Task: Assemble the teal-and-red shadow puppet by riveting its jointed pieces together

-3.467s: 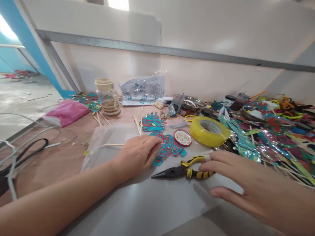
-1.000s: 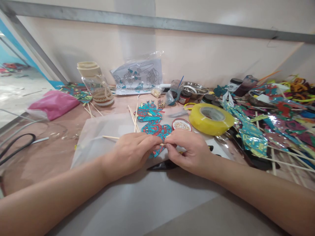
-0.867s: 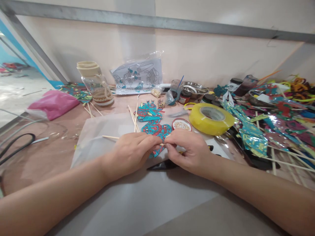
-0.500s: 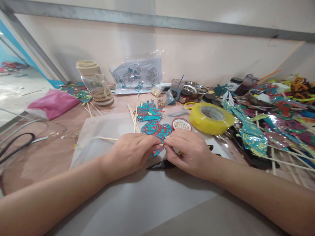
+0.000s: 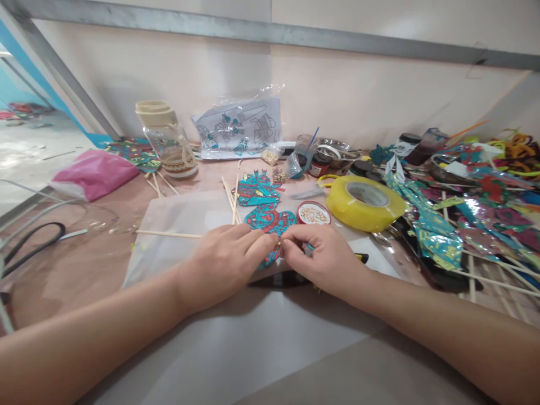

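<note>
My left hand [image 5: 232, 256] is closed around a thin wooden stick [image 5: 169, 233], whose long end sticks out to the left over the pale sheet [image 5: 164, 211]. The fingertips of my right hand [image 5: 327, 256] pinch together against those of my left, on something small and pale that I cannot make out. Beneath and behind both hands lies a turquoise and red patterned cut-out figure [image 5: 257, 188], dotted with small metal fasteners and partly covered by the fingers. More wooden sticks [image 5: 231, 197] lie at its left. A dark object [image 5: 280, 279] shows under my hands.
Right of the figure are a round lid of small gold fasteners [image 5: 314, 213] and a yellow tape roll [image 5: 365, 202]. Painted cut-outs on sticks [image 5: 439, 236] crowd the right side. A bottle [image 5: 169, 140], a bagged drawing [image 5: 240, 129] and paint jars [image 5: 318, 165] stand behind. A pink bag [image 5: 95, 174] lies left.
The stick's free end now reaches farther left from my left hand. My fingertips have drawn closer together, and the view has shifted slightly.
</note>
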Demonstrator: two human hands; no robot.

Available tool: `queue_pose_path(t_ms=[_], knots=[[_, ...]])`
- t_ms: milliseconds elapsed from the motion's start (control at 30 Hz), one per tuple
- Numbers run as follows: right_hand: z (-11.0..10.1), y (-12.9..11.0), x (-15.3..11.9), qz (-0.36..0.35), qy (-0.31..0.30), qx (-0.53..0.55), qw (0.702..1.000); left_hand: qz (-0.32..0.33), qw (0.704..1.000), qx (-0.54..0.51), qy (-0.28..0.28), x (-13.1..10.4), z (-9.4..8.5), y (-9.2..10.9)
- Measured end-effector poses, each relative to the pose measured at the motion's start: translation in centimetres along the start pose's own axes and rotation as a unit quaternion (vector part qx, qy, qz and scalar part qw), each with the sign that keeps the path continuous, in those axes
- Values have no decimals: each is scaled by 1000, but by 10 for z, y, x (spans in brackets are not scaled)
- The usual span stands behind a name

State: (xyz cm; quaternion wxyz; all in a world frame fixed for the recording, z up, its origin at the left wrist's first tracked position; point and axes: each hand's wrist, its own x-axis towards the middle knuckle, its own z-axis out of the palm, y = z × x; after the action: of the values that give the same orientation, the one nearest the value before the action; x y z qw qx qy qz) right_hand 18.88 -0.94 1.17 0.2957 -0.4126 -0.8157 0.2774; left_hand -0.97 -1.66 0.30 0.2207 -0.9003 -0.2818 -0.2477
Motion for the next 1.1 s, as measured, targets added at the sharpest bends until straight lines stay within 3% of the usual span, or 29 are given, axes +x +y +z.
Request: queue_pose_path(t_ms=[333,533,667,900,1100], knots=[[-6,-2,1,-18,-5,7,1000,-109,988,-106,-19,3,8,-4],[-5,2,-1,-89,53,-54,993,-100,989,-105,-23,1,9,-5],[-2,5,-2,-123,55,-81,988,-92,990,-100,-38,1,10,-4],[1,5,0,-114,54,-74,989,-74,992,-99,-27,0,10,-2],[1,3,1,-55,23,-24,998,-64,994,-83,-20,-3,14,-1]])
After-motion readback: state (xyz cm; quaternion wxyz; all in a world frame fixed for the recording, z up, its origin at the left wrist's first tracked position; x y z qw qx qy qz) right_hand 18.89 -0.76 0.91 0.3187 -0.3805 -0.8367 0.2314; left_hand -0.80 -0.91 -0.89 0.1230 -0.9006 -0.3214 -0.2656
